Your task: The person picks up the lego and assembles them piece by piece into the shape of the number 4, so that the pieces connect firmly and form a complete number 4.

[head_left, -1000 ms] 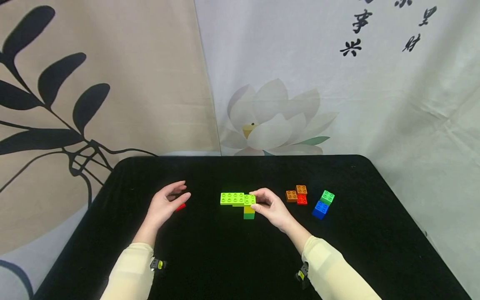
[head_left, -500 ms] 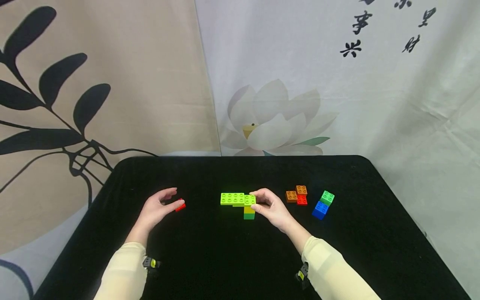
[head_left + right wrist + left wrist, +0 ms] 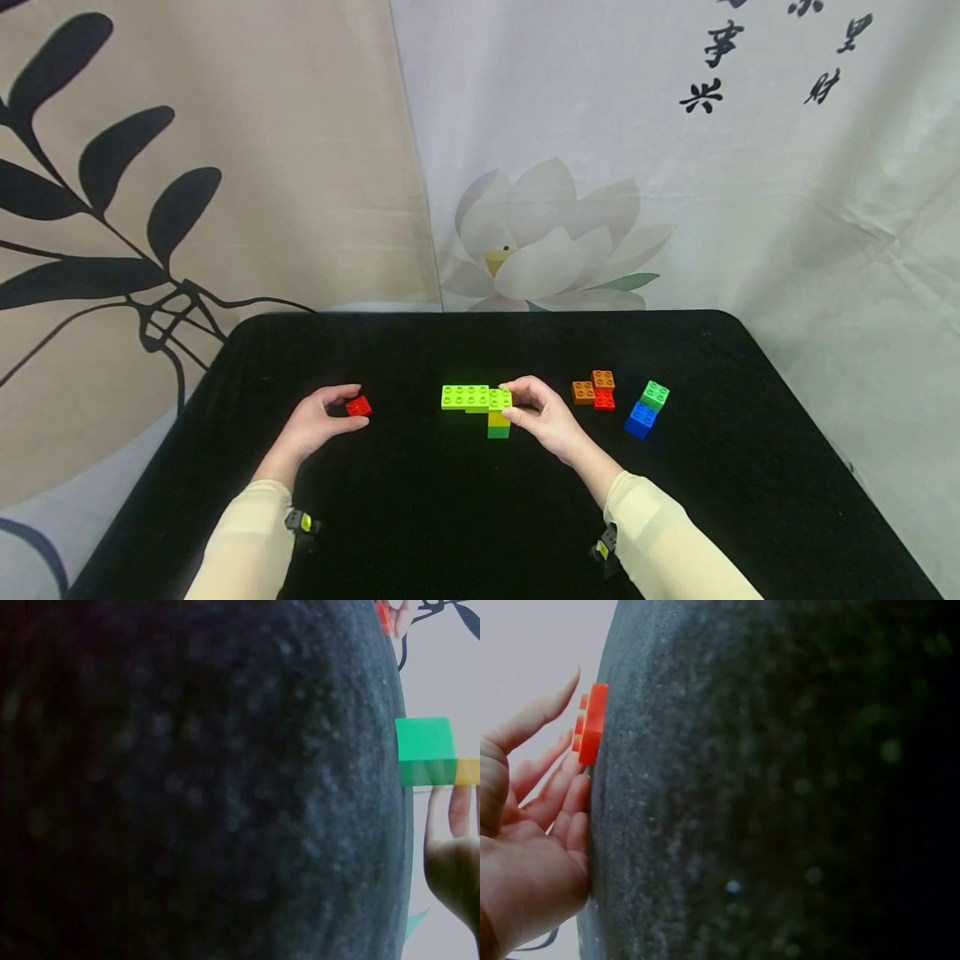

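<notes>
A small red building brick (image 3: 359,406) with studs on top lies on the black table at the left. My left hand (image 3: 309,427) is around it, thumb on the near side and fingers on the far side, with a gap at the thumb. In the left wrist view the red brick (image 3: 593,726) sits flat on the cloth beside the spread fingers. At the middle stands a built piece of lime, yellow and green building bricks (image 3: 465,397). My right hand (image 3: 553,423) pinches its right end between thumb and fingers. The right wrist view shows its green brick (image 3: 425,742) low down.
Right of my right hand lies a cluster of orange and red bricks (image 3: 582,392). Farther right, a green brick (image 3: 655,395) adjoins a blue brick (image 3: 641,420). Behind the black table (image 3: 450,517) hangs a printed cloth (image 3: 315,150).
My left hand has drawn back toward the left and its fingers have come around the red brick, which has turned slightly and is now more exposed. My right hand has stayed on the built piece.
</notes>
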### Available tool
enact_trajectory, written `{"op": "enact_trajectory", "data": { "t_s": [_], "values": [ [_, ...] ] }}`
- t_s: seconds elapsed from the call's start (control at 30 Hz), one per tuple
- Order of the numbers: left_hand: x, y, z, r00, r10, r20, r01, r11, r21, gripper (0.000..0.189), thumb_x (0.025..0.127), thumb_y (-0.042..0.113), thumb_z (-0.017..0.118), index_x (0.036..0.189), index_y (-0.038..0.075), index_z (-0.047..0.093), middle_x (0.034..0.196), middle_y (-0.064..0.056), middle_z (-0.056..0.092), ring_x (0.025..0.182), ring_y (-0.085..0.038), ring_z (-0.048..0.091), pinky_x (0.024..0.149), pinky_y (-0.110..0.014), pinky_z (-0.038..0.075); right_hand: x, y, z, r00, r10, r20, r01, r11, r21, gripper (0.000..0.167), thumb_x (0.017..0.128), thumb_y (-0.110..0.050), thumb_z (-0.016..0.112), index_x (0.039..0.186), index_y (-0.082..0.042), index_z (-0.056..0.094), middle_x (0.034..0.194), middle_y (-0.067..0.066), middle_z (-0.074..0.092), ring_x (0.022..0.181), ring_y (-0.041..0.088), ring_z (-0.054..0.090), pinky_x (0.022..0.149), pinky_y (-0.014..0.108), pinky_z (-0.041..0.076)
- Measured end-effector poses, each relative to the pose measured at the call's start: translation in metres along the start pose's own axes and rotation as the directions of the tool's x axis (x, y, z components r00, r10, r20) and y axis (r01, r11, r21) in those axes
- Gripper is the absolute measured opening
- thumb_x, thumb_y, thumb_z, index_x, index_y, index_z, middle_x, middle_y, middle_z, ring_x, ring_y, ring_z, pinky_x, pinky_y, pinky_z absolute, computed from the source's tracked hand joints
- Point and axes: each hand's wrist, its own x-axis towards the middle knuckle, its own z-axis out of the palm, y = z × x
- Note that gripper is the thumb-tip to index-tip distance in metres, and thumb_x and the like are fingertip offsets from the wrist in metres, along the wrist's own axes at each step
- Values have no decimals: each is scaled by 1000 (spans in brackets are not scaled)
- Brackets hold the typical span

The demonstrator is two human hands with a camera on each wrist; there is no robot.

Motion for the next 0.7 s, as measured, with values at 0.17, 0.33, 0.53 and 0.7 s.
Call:
{"op": "enact_trajectory", "data": {
  "t_s": [0.17, 0.33, 0.53, 0.7],
  "values": [
    [3, -5, 0, 1000, -14, -10, 14, 1000, 9, 62, 85, 21, 79, 139, 5, 54, 144, -24, 45, 129, -42, 39, 104, -67, 32, 0, -1, 0, 1000, -4, -1, 4, 1000, -5, 33, 93, -3, 66, 125, -1, 56, 120, 17, 62, 111, 32, 57, 97, 41, 47],
    [5, -9, 0, 1000, -23, -19, 24, 999, 27, 60, 83, 15, 80, 137, 6, 56, 142, -23, 46, 128, -44, 39, 103, -69, 32, 0, 0, 0, 1000, -3, 1, 3, 1000, -3, 33, 93, -3, 66, 125, -1, 56, 120, 19, 61, 112, 33, 57, 97, 39, 48],
    [7, -8, 1, 999, -21, -30, 24, 997, 79, 56, 81, 13, 81, 133, 6, 60, 138, -23, 49, 125, -45, 43, 101, -68, 35, -1, -1, 1, 1000, -7, 6, 7, 1000, 2, 34, 93, -3, 65, 126, 0, 55, 121, 20, 61, 112, 34, 57, 96, 37, 48],
    [6, -8, 2, 999, -26, -46, 30, 996, 88, 49, 81, 15, 81, 126, 6, 64, 133, -21, 51, 120, -42, 46, 99, -66, 38, -1, -1, 1, 1000, -9, 11, 9, 1000, 2, 34, 94, -3, 65, 126, -1, 55, 121, 20, 61, 111, 34, 57, 96, 39, 48]
  ]
}}
